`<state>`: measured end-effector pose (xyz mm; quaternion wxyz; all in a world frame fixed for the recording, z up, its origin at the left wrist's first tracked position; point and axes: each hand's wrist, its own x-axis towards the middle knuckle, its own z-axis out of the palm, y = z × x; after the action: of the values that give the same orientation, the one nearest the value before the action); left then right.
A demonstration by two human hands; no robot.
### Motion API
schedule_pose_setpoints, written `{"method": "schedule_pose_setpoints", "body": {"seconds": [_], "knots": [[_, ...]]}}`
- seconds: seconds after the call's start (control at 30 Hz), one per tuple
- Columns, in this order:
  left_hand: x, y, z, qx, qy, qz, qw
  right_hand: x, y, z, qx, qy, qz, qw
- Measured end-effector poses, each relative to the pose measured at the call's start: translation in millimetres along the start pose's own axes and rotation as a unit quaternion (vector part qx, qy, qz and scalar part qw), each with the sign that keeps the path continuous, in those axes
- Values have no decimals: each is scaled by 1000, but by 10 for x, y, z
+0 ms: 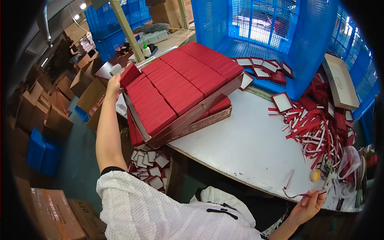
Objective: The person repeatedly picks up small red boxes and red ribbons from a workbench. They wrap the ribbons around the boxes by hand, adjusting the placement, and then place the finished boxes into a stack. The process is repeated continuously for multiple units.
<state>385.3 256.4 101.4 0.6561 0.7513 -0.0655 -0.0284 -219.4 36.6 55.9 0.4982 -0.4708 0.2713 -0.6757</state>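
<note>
My left hand (113, 86) reaches out to the far left corner of a shallow carton (188, 116) packed with rows of small red boxes (172, 82). It is closed on a red box (130, 75) that sits tilted at the end of the rows. This carton rests askew on another carton (208, 119) that also holds red boxes. Near the table's front right edge, my right hand (308, 207) pinches a thin red and white ribbon strip (298, 195), one end of which curls onto the table.
A heap of red and white strips (312, 130) covers the right of the white table (240, 140). Beyond stands a blue plastic crate (264, 86) on its side with red-edged box parts. A bin of box parts (154, 166) sits below left; brown cartons (56, 208) stand on the floor.
</note>
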Motion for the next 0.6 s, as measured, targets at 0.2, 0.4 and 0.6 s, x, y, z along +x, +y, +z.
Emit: {"method": "schedule_pose_setpoints", "body": {"seconds": [0.2,0.4,0.6], "knots": [[581,-338,-178,409,-69,191,889,-163,-18,88,-5,-51,64,997],[-586,608,936,271,-31,514,813,-149,-8,544,11,-125,225,966],[-3315,797,2258,44,-668,354,653,-9,-143,439,43,-159,198,966]]}}
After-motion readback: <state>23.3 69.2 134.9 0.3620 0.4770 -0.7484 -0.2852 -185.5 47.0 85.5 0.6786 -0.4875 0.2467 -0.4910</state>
